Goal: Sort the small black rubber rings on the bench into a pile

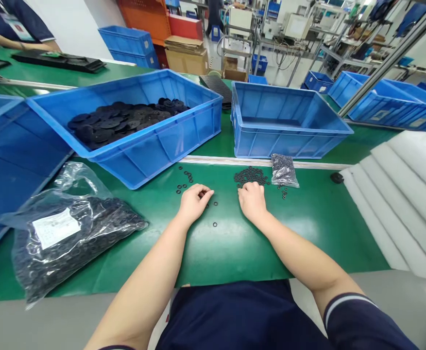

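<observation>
My left hand [194, 203] rests low over the green tabletop, its fingers curled and the thumb near the fingertips. Whatever it may hold is hidden. Small black rings [215, 224] lie loose beside it, and a few more are scattered beyond its knuckles. At the near edge of a pile of small black rings [249, 175] is my right hand [252, 200], fingers bent downward and closed together. Its fingertips are partly out of sight, so any ring in them cannot be made out. A small clear bag of dark parts [284, 170] lies right of the pile.
A large clear bag of black parts [89, 238] with a white label lies left. Behind stand a blue bin [154, 141] of black discs and another blue bin [289, 143]. White foam sheets [398, 194] are stacked right. A co-worker's arm [34, 46] shows far left.
</observation>
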Available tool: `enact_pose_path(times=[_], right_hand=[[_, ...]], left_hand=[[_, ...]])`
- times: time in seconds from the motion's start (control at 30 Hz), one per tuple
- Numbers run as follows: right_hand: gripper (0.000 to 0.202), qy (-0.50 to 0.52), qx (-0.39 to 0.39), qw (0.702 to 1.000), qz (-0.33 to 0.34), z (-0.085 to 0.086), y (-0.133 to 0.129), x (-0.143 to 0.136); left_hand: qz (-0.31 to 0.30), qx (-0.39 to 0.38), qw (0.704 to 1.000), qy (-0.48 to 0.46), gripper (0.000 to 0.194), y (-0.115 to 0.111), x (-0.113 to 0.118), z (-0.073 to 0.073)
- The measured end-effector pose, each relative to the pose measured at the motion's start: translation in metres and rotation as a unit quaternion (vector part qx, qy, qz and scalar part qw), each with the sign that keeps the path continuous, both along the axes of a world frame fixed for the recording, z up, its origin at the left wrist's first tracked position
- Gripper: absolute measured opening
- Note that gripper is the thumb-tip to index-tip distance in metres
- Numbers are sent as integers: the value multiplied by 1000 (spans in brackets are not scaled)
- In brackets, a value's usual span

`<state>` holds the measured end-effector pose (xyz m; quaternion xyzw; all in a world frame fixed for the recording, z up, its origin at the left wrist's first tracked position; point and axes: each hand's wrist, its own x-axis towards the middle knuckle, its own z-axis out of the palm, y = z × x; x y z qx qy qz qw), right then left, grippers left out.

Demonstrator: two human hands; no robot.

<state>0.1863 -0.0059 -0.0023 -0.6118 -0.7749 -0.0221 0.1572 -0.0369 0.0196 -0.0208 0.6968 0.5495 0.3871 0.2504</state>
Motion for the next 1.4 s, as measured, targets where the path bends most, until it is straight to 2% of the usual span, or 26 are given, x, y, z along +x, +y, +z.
enact_pose_path(times=[0.1, 0.17, 0.23, 0.33, 0.4, 0.47, 0.53, 0.67, 0.83, 0.93, 1.0, 1.1, 1.17, 1.27, 1.4], right_hand=[[25, 52, 51, 997, 2, 1, -3, 30], [30, 70, 78, 994, -19, -1, -12, 60], [36, 69, 83, 991, -85, -3, -22, 95], [57, 54, 55, 976, -206, -4, -30, 140], [65, 48, 23, 972, -228, -5, -30, 155], [62, 41, 8, 977, -208, -8, -28, 155], [51, 37, 15, 983, -178, -12, -24, 145], [27, 42, 38, 990, -128, -16, -21, 122], [21, 47, 31, 997, -56, -17, -39, 106], [19, 60, 14, 998, -4, -14, -54, 103], [18, 71, 8, 997, 26, -13, -61, 103], [17, 83, 1, 995, 49, -12, -65, 108], [16, 86, -7, 994, 60, -11, -64, 111], [16, 81, -23, 994, 73, -10, -58, 115], [18, 68, -39, 994, 75, -10, -47, 122]], left_hand=[[0, 6, 1000, -4, 21, -1, 0, 2], [-3, 11, 1000, -4, 21, -1, 1, 3], [-8, 12, 1000, -3, 21, -1, 1, 4], [-16, 4, 1000, 10, 21, 0, 0, 7], [-21, -1, 999, 33, 21, 0, -1, 8], [-24, -4, 997, 72, 23, -2, -3, 10], [-37, -7, 993, 115, 27, -6, -6, 13], [-101, -29, 981, 163, 33, -15, -6, 19], [-157, -26, 962, 222, 13, -29, 15, 24], [-170, -10, 953, 251, 13, -43, 30, 23], [-158, 12, 955, 250, 22, -56, 36, 20], [-101, 74, 962, 242, 50, -71, 40, 15], [-85, 96, 956, 265, 68, -74, 43, 13], [-78, 52, 944, 317, 81, -64, 53, 11], [-83, 5, 932, 352, 89, -31, 79, 14]])
